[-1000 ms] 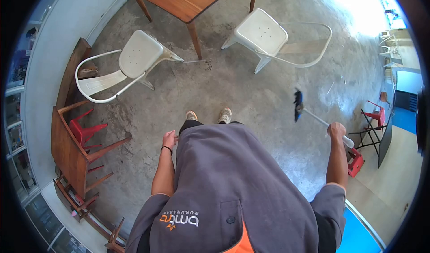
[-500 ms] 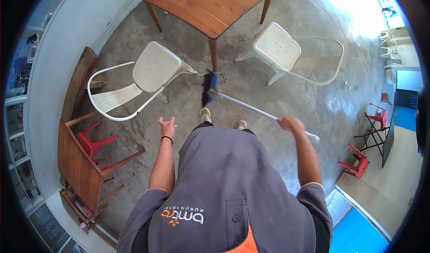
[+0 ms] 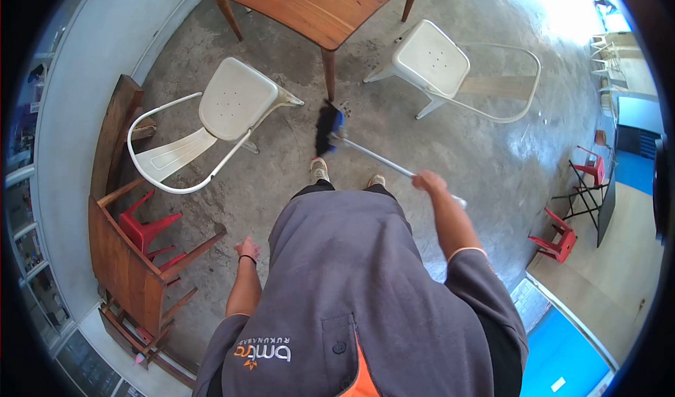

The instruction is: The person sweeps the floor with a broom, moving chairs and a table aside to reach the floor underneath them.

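Right hand [image 3: 429, 182] clenched round broom [image 3: 376, 158] handle, left hand [image 3: 247, 248] loosely spread, bristles [image 3: 323, 126] beside table leg [image 3: 328, 73]

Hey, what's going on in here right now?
A person in a grey shirt is working a broom over the concrete floor. Their right hand grips the white handle. The bristle head is down beside a leg of the wooden table, between one white chair and a second white chair. Their left hand hangs at their side, holding nothing.
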`<state>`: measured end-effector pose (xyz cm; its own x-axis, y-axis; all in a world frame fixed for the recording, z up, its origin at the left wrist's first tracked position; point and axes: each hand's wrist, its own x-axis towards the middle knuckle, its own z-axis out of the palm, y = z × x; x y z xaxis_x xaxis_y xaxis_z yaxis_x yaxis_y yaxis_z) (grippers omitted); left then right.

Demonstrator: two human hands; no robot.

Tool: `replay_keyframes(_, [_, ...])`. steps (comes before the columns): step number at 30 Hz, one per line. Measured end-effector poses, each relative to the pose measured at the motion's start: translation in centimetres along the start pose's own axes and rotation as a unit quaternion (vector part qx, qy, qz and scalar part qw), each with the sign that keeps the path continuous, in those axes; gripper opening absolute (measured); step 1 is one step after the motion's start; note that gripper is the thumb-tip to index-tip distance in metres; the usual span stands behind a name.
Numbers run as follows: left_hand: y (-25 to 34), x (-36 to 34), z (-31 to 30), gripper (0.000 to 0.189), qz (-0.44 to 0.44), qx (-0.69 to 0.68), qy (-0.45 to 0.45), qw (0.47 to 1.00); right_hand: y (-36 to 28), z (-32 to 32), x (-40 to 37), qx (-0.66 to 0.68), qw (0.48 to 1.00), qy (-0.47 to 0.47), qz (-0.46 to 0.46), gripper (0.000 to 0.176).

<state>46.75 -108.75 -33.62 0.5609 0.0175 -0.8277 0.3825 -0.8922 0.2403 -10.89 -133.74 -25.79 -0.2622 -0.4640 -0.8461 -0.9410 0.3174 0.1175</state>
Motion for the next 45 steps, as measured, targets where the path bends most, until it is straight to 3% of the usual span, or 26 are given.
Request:
replay_keyframes(2, [-1.4, -1.4, 2.2, 0.067, -0.034, 0.009, -0.002, 0.999, 5.6, -0.9, 0.8, -0.030, 0.999, -0.009, 0.035, 0.037])
replay_keyframes(6, [-2.8, -2.7, 7.9, 0.073, 0.042, 0.022, -0.045, 0.998, 15.9, -3.3, -0.6, -0.084, 0.990, 0.022, 0.109, 0.035])
replay_keyframes(11, [0.4, -9.3, 15.1, 0.076, 0.142, 0.052, -0.114, 0.982, 28.3, -4.7, 0.6, -0.145, 0.963, 0.140, 0.178, 0.025])
replay_keyframes(14, [0.7, -13.3, 18.1, 0.076, 0.210, 0.080, -0.113, 0.968, 33.5, -3.1, 3.1, -0.094, 0.932, 0.250, 0.247, 0.021])
replay_keyframes(17, [0.0, -15.8, 20.2, 0.076, 0.244, 0.081, -0.141, 0.956, 38.9, -3.9, 0.3, -0.085, 0.914, 0.272, 0.288, 0.021])
replay_keyframes(20, [-1.4, -16.3, 22.3, 0.073, 0.245, 0.100, -0.143, 0.954, 42.3, -5.9, -5.8, -0.058, 0.941, 0.248, 0.224, 0.028])
replay_keyframes(25, [-2.1, -15.5, 24.7, 0.070, 0.259, 0.122, -0.159, 0.945, 37.9, -8.2, -13.0, -0.082, 0.959, 0.186, 0.195, 0.034])
replay_keyframes(30, [1.0, -16.2, 25.8, 0.069, 0.270, 0.154, -0.175, 0.934, 30.8, -6.8, -13.8, -0.117, 0.977, 0.157, 0.086, 0.036])
replay_keyframes(34, [3.1, -15.4, 24.4, 0.069, 0.259, 0.144, -0.193, 0.936, 21.2, -4.4, -9.5, -0.088, 0.986, 0.140, -0.017, 0.041])
replay_keyframes(39, [3.0, -9.8, 18.9, 0.072, 0.208, 0.098, -0.168, 0.958, 11.2, -6.0, -3.0, -0.092, 0.984, 0.140, -0.052, 0.040])
replay_keyframes(42, [3.3, -7.4, 14.0, 0.072, 0.145, 0.074, -0.130, 0.978, 7.7, -9.3, -0.6, -0.115, 0.976, 0.174, -0.064, 0.036])
replay_keyframes(45, [2.9, -3.9, 9.7, 0.071, 0.096, 0.039, -0.082, 0.991, 6.0, -12.7, 3.9, -0.198, 0.958, 0.207, -0.005, 0.029])
